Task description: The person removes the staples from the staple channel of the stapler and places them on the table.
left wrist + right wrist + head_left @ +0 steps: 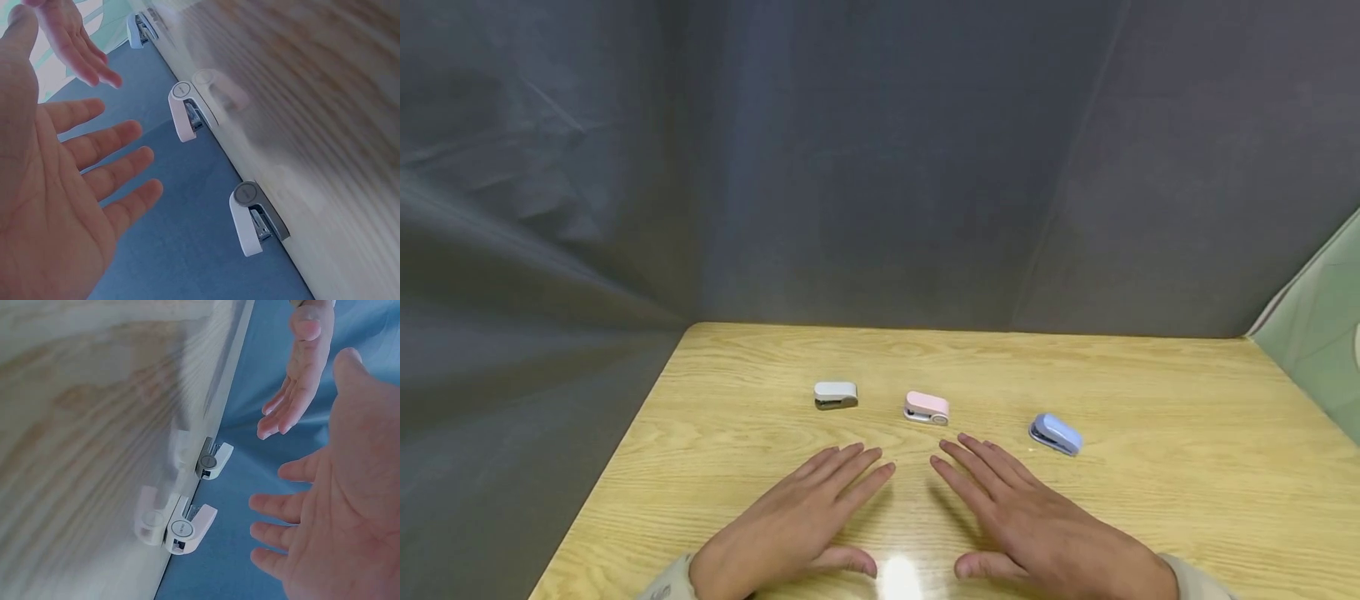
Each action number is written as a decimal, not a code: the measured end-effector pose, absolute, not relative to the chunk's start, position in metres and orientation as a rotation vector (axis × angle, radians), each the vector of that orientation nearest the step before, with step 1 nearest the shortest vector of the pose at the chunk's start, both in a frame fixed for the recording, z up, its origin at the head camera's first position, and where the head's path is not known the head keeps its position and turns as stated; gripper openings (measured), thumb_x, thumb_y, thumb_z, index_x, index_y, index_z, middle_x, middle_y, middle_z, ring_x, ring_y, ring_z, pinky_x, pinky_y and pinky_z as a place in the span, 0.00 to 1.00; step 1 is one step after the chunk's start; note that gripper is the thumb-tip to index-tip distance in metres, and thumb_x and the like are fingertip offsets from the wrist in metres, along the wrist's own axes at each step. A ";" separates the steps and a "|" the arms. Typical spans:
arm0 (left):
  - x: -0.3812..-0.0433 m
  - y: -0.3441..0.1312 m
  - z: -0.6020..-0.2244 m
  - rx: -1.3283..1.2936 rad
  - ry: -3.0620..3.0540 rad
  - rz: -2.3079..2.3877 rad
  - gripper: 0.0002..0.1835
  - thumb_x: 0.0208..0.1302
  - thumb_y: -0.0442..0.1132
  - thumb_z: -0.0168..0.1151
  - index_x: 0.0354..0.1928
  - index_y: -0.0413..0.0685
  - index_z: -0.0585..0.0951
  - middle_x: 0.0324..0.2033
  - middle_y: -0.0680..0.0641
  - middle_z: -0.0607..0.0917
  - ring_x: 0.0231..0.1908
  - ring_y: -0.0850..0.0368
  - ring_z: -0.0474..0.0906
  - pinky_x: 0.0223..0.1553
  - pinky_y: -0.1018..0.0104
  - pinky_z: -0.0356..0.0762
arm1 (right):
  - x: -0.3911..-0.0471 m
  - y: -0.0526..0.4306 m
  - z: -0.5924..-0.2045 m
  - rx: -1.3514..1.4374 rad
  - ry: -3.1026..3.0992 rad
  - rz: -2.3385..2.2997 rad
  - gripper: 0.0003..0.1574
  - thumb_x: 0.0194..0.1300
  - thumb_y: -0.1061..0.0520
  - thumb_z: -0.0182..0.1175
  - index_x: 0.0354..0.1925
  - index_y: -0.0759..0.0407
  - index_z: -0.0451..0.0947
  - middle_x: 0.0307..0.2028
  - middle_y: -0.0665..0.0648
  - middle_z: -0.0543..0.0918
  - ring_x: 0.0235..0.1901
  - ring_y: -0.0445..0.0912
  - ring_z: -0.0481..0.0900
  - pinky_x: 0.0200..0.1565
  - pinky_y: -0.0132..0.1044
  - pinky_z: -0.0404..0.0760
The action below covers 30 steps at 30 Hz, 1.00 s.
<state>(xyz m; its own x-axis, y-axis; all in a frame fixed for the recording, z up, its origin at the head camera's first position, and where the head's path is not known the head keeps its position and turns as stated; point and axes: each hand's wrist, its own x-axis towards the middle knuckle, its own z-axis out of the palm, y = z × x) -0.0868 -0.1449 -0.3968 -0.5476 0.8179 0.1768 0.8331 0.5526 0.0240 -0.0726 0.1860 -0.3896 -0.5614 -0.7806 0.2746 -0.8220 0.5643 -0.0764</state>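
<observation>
Three small staplers lie apart on the wooden table. The white stapler [836,394] with a dark grey base is on the left, the pink stapler [927,407] in the middle, and the blue stapler [1056,434] to the right, turned at a slant. My left hand [805,512] hovers over the table in front of the white one, fingers straight and holding nothing. Facing it, my right hand [1037,525] is held with fingers extended between the pink and blue staplers, touching neither. In the right wrist view, only the white stapler [214,458] and pink stapler [190,526] appear.
The wooden table [737,358] has a glossy top that reflects light near its front. A dark cloth [887,167] hangs behind it and along the left side. Pale green patterned material [1318,317] shows at the right edge.
</observation>
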 end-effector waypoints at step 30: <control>-0.101 -0.151 -0.384 -1.344 -2.631 -0.094 0.48 0.69 0.72 0.51 0.79 0.46 0.60 0.75 0.40 0.66 0.74 0.44 0.60 0.72 0.50 0.57 | -0.087 0.163 -0.391 1.327 -2.608 0.216 0.59 0.72 0.27 0.54 0.82 0.60 0.46 0.81 0.61 0.46 0.78 0.57 0.46 0.74 0.40 0.37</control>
